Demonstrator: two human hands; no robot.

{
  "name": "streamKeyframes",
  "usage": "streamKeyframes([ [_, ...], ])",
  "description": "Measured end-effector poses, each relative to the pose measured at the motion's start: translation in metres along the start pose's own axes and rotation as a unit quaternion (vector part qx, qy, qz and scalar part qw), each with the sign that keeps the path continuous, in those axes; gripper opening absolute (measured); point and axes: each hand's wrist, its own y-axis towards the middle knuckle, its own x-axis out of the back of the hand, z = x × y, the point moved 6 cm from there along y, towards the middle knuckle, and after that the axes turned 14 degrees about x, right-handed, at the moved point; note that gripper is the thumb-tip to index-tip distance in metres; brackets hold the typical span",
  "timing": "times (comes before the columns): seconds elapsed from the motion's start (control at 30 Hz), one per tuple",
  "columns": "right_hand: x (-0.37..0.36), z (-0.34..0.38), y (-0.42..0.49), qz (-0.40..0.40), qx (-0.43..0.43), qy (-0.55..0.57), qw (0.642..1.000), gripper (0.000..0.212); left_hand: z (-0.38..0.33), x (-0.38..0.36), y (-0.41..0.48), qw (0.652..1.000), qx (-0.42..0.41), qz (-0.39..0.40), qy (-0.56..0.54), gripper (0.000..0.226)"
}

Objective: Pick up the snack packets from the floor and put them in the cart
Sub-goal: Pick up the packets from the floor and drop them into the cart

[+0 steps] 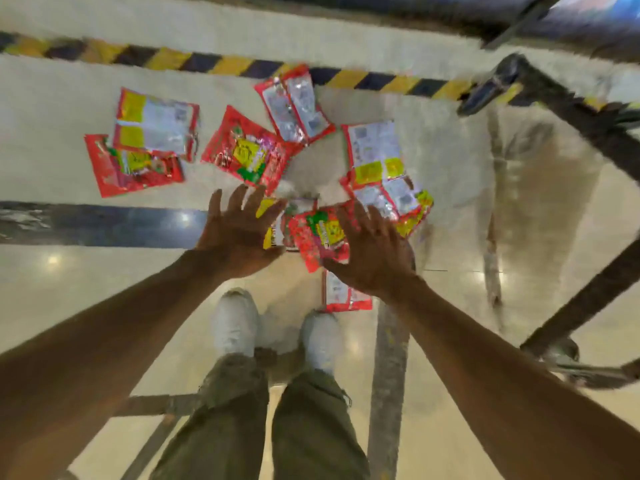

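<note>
Crinkled, glossy red foil snack packets (247, 152) lie scattered flat on a polished pale floor (69, 84) across the middle of the frame. Some lie printed face up in red, yellow and green. Others show a silvery white back panel with small print too blurred to read.

In the upper left, a back-up packet (157, 123) overlaps a face-up packet (131, 168). At centre right, two more backs overlap.

The left hand (239, 233) and right hand (375, 252) reach down side by side at mid-frame, fingers straight and spread, grasping nothing. Between them sits the nearest packet (320, 235), rumpled and face up, its right edge hidden by the right hand. Whether either hand touches foil cannot be told. A further packet (341, 294) shows only partly below the right wrist.

A yellow-and-black striped tape (228, 64) crosses the upper frame, and a dark glossy band (104, 223) runs in from the left edge. Dark bars (588, 129) slant along the right side, smeared by motion. Whether they belong to the cart cannot be told.

At bottom centre are white shoes (235, 320) and olive trousers (225, 427) of creased cloth, cut off by the lower edge.
</note>
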Motion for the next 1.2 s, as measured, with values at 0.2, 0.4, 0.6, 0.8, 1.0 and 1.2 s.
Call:
streamKeyframes([
  [0.2, -0.097, -0.044, 0.072, 0.035, 0.038, -0.044, 0.998, 0.115, -0.015, -0.097, 0.083, 0.999, -0.034, 0.029, -0.014, 0.092],
  [0.4, -0.136, -0.06, 0.128, 0.077, 0.122, -0.117, 0.983, 0.117, -0.029, -0.138, 0.126, 0.998, -0.055, 0.018, -0.012, 0.102],
  [0.6, -0.131, -0.06, 0.14, 0.053, 0.093, -0.151, 0.983, 0.099, -0.03, -0.138, 0.125, 1.0, 0.001, 0.003, -0.018, 0.074],
  [0.8, -0.106, -0.052, 0.124, 0.095, 0.091, -0.067, 0.989, 0.045, -0.002, -0.129, 0.093, 0.969, 0.052, 0.066, -0.23, 0.042],
  [1.0, -0.055, -0.038, 0.073, 0.063, 0.012, 0.086, 0.994, 0.042, 0.042, -0.088, 0.027, 0.902, 0.139, 0.114, -0.392, 0.083],
  [1.2, 0.029, -0.002, -0.012, -0.039, -0.103, 0.282, 0.953, 0.046, 0.093, -0.02, -0.056, 0.829, 0.191, 0.108, -0.514, 0.076],
])
